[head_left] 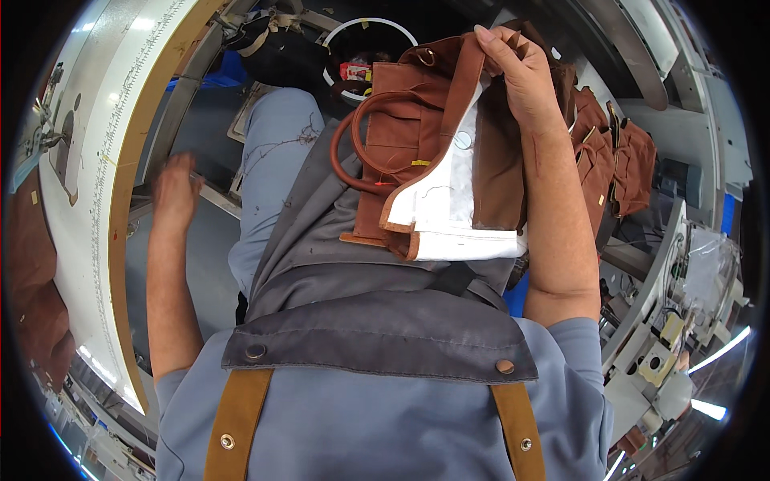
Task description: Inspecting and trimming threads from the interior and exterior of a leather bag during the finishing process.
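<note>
A reddish-brown handbag (399,144) with round tubular handles lies across my lap on the grey apron (321,232). Part of it is folded open, showing a white inner layer (449,200) with a round metal snap and a dark brown lining (501,168). My right hand (517,72) pinches the bag's upper edge between thumb and fingers, raising it. Off to the left, my left hand (178,188) is down beside the table edge, away from the bag. Motion smears its fingers, so I cannot make out anything in them.
A white table (104,216) with a printed ruler edge curves along the left. Ahead stands a white-rimmed bin (370,24) with scraps inside. More brown bags (630,168) hang or lie at the right, near metal framing and machine parts (662,361).
</note>
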Available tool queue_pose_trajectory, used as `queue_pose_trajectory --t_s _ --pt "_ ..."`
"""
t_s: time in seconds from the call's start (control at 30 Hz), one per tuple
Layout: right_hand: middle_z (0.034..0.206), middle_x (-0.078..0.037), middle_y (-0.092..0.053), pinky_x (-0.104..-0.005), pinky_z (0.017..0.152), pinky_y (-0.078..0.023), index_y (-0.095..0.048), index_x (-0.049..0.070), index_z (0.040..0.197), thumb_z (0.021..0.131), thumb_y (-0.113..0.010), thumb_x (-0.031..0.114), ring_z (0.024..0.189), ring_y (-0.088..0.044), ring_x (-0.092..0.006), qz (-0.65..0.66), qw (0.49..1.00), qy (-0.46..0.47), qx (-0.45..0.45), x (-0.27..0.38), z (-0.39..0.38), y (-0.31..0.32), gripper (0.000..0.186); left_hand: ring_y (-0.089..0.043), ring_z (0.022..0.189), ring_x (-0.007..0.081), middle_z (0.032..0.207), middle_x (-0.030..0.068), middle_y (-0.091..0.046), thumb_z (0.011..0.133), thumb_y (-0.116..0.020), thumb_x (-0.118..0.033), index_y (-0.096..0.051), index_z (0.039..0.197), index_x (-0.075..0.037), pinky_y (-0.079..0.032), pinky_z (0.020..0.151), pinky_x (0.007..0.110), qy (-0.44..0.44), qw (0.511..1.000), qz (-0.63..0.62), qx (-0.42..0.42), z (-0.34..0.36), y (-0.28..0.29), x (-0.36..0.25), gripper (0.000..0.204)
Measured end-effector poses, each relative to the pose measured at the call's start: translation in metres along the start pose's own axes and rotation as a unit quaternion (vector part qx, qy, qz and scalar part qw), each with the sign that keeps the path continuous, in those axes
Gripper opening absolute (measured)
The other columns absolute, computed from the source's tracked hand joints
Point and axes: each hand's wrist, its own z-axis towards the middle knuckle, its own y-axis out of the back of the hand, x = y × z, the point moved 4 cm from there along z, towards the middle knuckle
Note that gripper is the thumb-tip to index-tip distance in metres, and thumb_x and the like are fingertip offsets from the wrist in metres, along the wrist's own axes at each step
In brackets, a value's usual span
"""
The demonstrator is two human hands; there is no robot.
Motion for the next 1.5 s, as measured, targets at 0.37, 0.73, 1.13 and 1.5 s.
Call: queue_pose_trajectory --t_s 0.37,0.73,1.13,1.5 --pt "0.064 0.009 -0.054 -0.0202 0.056 -0.030 -0.070 0.006 0.079 0.094 -0.072 0.035 0.060 -0.040 -0.0006 -0.131 0.991 0.038 -0.007 0.011 -0.002 -0.014 0.032 -0.049 0.068 0.0086 0.075 0.0010 -0.058 0.100 -0.062 -0.034 -0.066 0.096 -0.002 -0.042 0.062 0.027 -0.232 0.850 -0.457 0.122 -0.004 0.052 -0.233 0.032" --pt "0.065 0.004 -0.055 -0.0234 0.058 -0.038 -0.071 0.002 0.084 0.094 -0.071 0.035 0.064 -0.046 -0.0048 -0.221 0.973 0.051 0.029 0.026 -0.037 -0.023 0.034 -0.048 0.073 0.0037 0.076 -0.0050 -0.059 0.101 -0.061 -0.025 -0.065 0.082 -0.005 -0.040 0.066 0.022 -0.252 0.768 -0.557 0.191 0.018 0.009 -0.256 0.028" --pt "0.057 -0.003 -0.053 -0.0290 0.052 -0.038 -0.071 0.001 0.078 0.089 -0.075 0.037 0.055 -0.046 -0.0095 -0.297 0.952 0.052 0.052 0.040 -0.071 -0.036 0.038 -0.060 0.087 0.0116 0.105 0.0013 -0.069 0.088 -0.075 -0.017 -0.068 0.106 -0.009 -0.045 0.078 0.026 -0.094 0.924 -0.346 -0.134 0.017 0.014 -0.136 0.021" --pt "0.091 -0.003 -0.059 -0.0364 0.060 -0.047 -0.066 0.012 0.097 0.056 -0.085 0.057 0.069 -0.061 -0.0235 -0.492 0.826 0.171 0.215 0.082 -0.151 -0.085 0.063 -0.050 0.068 0.0056 0.073 -0.0020 -0.060 0.101 -0.059 -0.044 -0.071 0.088 -0.004 -0.039 0.062 0.022 -0.089 0.785 -0.512 0.336 -0.047 -0.008 -0.197 0.044"
